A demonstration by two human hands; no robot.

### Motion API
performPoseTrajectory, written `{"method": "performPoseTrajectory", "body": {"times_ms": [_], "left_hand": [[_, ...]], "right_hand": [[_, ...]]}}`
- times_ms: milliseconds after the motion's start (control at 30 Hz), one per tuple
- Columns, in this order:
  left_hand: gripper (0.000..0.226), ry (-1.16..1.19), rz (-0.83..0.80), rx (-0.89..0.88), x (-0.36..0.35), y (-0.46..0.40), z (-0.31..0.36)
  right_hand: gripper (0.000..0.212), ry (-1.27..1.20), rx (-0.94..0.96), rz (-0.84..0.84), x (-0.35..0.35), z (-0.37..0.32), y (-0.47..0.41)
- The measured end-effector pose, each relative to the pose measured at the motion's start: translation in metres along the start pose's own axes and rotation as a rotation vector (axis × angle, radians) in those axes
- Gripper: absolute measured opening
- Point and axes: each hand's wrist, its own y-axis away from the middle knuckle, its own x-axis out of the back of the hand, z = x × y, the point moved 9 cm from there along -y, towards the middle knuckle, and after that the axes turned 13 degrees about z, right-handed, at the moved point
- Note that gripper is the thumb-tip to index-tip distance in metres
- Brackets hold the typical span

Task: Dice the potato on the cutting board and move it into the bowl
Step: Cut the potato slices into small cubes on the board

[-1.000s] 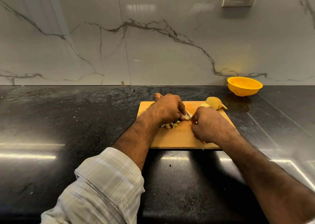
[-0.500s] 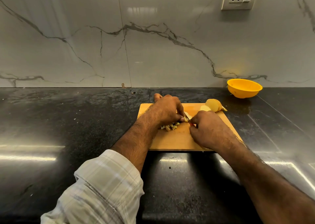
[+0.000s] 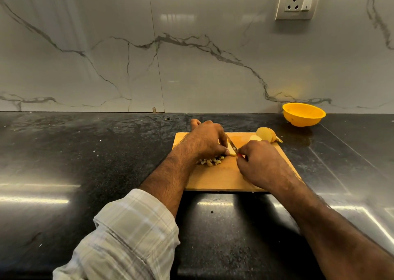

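A wooden cutting board lies on the black counter. My left hand curls over a pale potato slice near the board's middle and pins it down. My right hand grips a small knife with a red handle; the blade lies against the slice. A small heap of diced potato sits just below my left hand. A larger potato piece with a cut slice beside it rests at the board's far right corner. The yellow bowl stands behind the board to the right, by the wall.
The black stone counter stretches wide to the left and in front of the board. A marble backsplash rises behind it, with a wall socket at upper right. My checked left sleeve is rolled to the forearm.
Both hands stay at the slice with only slight shifts as the knife works. The camera has tilted a little, so the board sits lower in view.
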Motion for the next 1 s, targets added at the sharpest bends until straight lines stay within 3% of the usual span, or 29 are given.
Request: {"method": "performPoseTrajectory", "body": {"times_ms": [433,667,867,1000], "left_hand": [[0.006,0.002,-0.009,0.007,-0.002,0.001,-0.002],[0.030,-0.022,0.078,0.019,0.000,0.001,0.001],[0.068,-0.237,0.097,0.062,-0.009,-0.001,0.018],[0.058,-0.178,0.097,0.123,-0.011,-0.002,0.019]], "right_hand": [[0.031,0.021,-0.020,-0.113,-0.013,-0.014,-0.003],[0.027,-0.112,-0.001,0.114,0.027,0.024,-0.009],[0.034,-0.019,-0.082,0.001,0.021,0.039,-0.013],[0.036,0.072,-0.089,-0.035,0.018,0.040,-0.011]]}}
